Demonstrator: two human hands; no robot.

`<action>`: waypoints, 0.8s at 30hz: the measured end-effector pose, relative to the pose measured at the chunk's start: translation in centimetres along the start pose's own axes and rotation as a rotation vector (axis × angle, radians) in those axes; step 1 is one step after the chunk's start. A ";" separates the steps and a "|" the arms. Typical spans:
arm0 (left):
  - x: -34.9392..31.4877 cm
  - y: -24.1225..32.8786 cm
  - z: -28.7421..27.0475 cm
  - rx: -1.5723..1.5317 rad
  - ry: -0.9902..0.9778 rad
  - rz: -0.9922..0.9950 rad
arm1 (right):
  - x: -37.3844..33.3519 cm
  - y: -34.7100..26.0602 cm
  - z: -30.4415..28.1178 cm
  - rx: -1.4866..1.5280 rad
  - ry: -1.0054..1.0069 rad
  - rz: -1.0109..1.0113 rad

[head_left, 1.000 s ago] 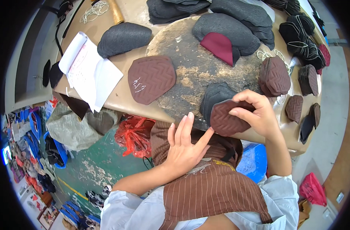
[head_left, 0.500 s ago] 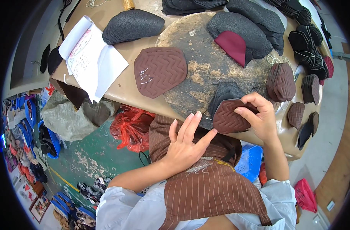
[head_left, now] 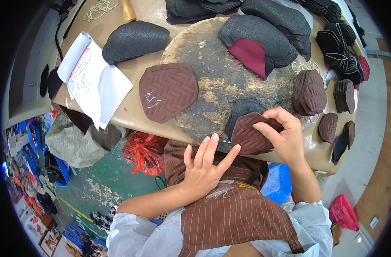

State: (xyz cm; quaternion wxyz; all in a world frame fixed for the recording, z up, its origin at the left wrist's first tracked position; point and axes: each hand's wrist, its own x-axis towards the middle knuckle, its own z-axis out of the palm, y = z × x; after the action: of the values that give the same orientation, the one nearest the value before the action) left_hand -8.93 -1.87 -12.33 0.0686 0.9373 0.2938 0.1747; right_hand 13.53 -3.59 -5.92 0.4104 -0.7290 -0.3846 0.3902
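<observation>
A brown quilted fabric piece (head_left: 251,136) with zigzag stitching stands tilted at the near edge of a round, worn board (head_left: 221,85). Thumb and fingers of my right hand (head_left: 286,137) pinch its upper right edge. Dark grey padded pieces (head_left: 243,109) lie stacked right behind it. My left hand (head_left: 204,167) is open with fingers spread, its index fingertip close to the lower left edge of the piece; contact is unclear. A larger brown quilted piece (head_left: 169,92) with white marking lies flat on the board's left side.
Dark grey padded stacks (head_left: 136,40) and a maroon piece (head_left: 249,56) lie farther back. White papers (head_left: 94,81) rest at the left, near a wooden handle (head_left: 127,10). Bundled brown stacks (head_left: 309,93) stand at the right. Below the table edge hangs a red plastic bag (head_left: 143,150).
The whole view has shifted slightly, so the table things sit a little farther left. My right hand keeps its pinch on the brown quilted piece; my left hand stays spread beside it.
</observation>
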 end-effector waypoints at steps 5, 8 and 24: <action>1.3 -0.5 -0.8 0.096 0.032 0.185 | 0.9 -0.4 0.2 0.054 -0.040 0.053; 3.6 -1.1 -1.4 0.097 -0.024 0.315 | 1.5 -0.5 0.0 -0.089 -0.077 0.088; 11.2 -1.7 -2.4 -0.469 -0.300 0.119 | -0.9 0.7 -2.0 -0.492 0.197 -0.191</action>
State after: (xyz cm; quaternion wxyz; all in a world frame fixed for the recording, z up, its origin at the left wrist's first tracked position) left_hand -2.10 6.02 -7.27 0.3161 0.9267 0.1764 0.1008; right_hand 15.13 -5.26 -5.58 0.2914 -0.8016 -0.4930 0.1719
